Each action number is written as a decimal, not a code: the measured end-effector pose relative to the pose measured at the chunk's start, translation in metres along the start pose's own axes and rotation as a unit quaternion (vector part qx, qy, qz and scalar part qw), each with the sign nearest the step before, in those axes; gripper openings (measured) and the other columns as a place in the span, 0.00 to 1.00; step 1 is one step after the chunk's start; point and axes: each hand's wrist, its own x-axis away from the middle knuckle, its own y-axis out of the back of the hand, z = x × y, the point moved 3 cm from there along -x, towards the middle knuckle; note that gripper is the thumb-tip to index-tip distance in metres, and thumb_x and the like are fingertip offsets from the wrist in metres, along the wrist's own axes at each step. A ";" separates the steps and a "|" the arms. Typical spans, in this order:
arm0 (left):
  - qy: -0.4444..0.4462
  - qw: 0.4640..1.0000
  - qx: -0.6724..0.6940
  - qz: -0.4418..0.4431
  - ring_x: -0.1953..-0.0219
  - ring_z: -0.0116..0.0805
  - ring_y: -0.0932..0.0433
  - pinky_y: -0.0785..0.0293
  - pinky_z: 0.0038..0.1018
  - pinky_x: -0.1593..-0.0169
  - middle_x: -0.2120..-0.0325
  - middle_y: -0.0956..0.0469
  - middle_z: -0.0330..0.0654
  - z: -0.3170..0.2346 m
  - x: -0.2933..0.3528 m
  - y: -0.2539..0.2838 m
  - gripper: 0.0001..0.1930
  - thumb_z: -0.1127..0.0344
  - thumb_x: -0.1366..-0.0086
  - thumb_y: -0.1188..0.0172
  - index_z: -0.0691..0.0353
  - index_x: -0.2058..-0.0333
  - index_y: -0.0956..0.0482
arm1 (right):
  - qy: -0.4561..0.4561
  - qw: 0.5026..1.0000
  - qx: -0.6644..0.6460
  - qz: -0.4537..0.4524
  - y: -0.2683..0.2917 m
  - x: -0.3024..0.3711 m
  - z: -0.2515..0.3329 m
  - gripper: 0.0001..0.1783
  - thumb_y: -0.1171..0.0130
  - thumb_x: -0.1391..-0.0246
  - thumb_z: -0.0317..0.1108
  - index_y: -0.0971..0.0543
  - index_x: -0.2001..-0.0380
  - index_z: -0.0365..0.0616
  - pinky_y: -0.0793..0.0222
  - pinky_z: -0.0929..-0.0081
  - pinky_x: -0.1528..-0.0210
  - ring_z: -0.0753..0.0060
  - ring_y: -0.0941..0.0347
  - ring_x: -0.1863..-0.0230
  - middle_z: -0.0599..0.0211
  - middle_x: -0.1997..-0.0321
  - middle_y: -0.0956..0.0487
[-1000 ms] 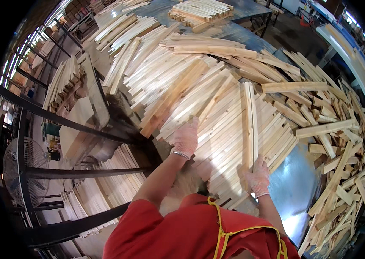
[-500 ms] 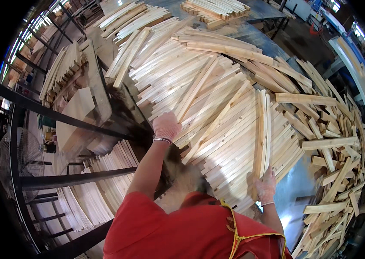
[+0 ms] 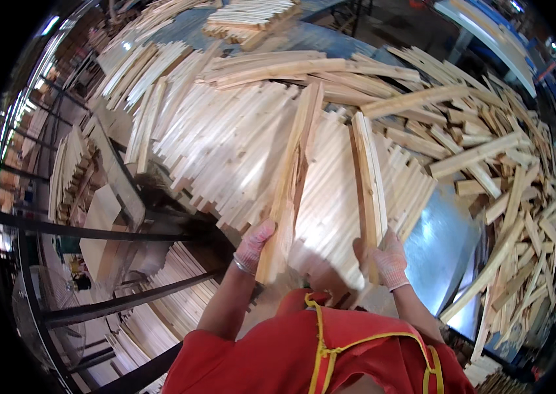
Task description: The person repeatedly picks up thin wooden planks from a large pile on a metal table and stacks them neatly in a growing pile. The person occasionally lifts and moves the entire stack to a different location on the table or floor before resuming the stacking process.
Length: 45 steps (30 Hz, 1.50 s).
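Note:
A pair of wooden strips [image 3: 286,190] slants up from my left hand [image 3: 257,241], which is closed on their near end. My right hand [image 3: 391,259] grips another pair of wooden strips [image 3: 372,180] near its lower end. Both hands wear pale pinkish gloves. Beneath the held pieces spreads a wide bed of strips [image 3: 225,148], laid side by side with uneven ends. The fingers under the wood are partly hidden.
A heap of loose wood pieces [image 3: 514,223] covers the right side, by a shiny metal tabletop [image 3: 432,240]. Black metal bars [image 3: 113,230] cross at left, near stacked strips [image 3: 173,295]. Another stack [image 3: 248,20] sits at the back.
The view has shifted. The two strips that lay diagonally across the bed are gone from there, and my left hand now holds a pair closer to me. My right hand keeps its pair.

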 end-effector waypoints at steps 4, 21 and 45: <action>0.031 0.973 0.201 0.111 0.72 0.29 0.29 0.26 0.29 0.67 0.53 0.18 0.45 0.085 -0.022 -0.026 0.37 0.33 0.25 0.45 0.57 0.31 0.28 | -0.053 0.998 0.004 0.016 0.021 0.016 -0.016 0.51 0.28 0.50 0.43 0.36 0.25 0.40 0.30 0.52 0.30 0.37 0.28 0.32 0.40 0.32 0.26; -0.053 0.951 -0.291 -0.090 0.53 0.39 0.16 0.17 0.34 0.47 0.51 0.17 0.49 0.136 -0.051 -0.070 0.32 0.53 0.24 0.39 0.67 0.30 0.30 | -0.159 0.738 -0.582 0.303 -0.029 0.060 0.047 0.72 0.28 0.45 0.21 0.74 0.17 0.57 0.19 0.70 0.56 0.69 0.18 0.57 0.60 0.48 0.19; -0.028 0.548 -0.808 -0.216 0.45 0.55 0.21 0.22 0.46 0.43 0.43 0.25 0.56 0.006 -0.037 -0.050 0.50 0.54 0.42 0.26 0.60 0.25 0.40 | 0.003 0.993 0.082 0.084 -0.058 0.050 0.039 0.61 0.25 0.48 0.44 0.50 0.20 0.36 0.38 0.57 0.23 0.35 0.41 0.22 0.33 0.21 0.43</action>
